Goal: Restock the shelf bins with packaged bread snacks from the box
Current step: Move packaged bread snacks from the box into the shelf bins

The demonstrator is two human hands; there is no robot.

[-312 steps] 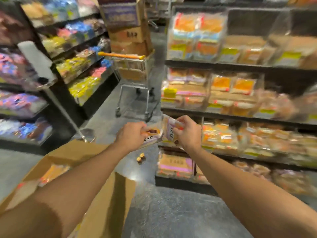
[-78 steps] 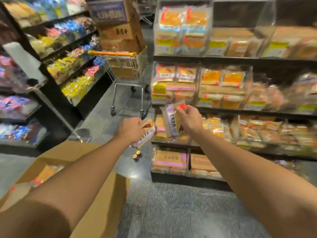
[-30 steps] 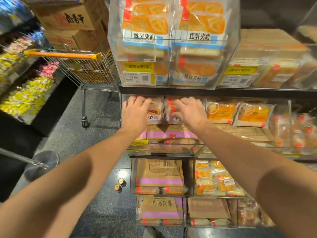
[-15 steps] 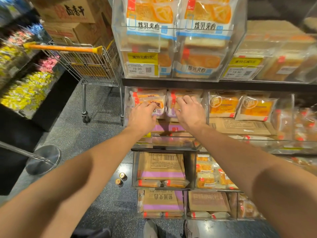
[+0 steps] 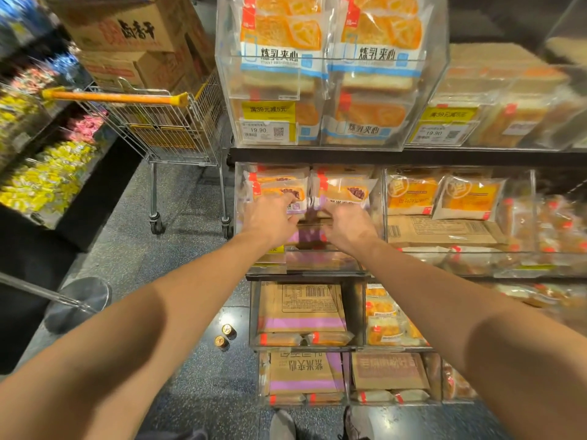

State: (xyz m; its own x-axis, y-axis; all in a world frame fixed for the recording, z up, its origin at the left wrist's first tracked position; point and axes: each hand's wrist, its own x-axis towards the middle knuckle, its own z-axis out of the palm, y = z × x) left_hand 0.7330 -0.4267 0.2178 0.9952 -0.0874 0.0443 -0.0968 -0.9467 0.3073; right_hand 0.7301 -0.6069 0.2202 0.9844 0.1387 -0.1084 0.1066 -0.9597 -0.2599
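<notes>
While a wire shopping cart (image 5: 178, 134) stands at ten o'clock, both arms reach into a clear acrylic shelf bin (image 5: 378, 201). The left hand (image 5: 270, 217) and right hand (image 5: 347, 225) each touch the lower edge of an upright bread snack packet (image 5: 279, 188) at twelve o'clock; grip cannot be told.

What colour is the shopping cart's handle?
Orange with yellow ends, on the cart handle, head view.

Both forearms bare, no sleeves in view. No watch, rings or gloves on left hand (image 5: 273, 217) or right hand (image 5: 346, 225). Grey shoes (image 5: 282, 425) at lower frame edge.
</notes>
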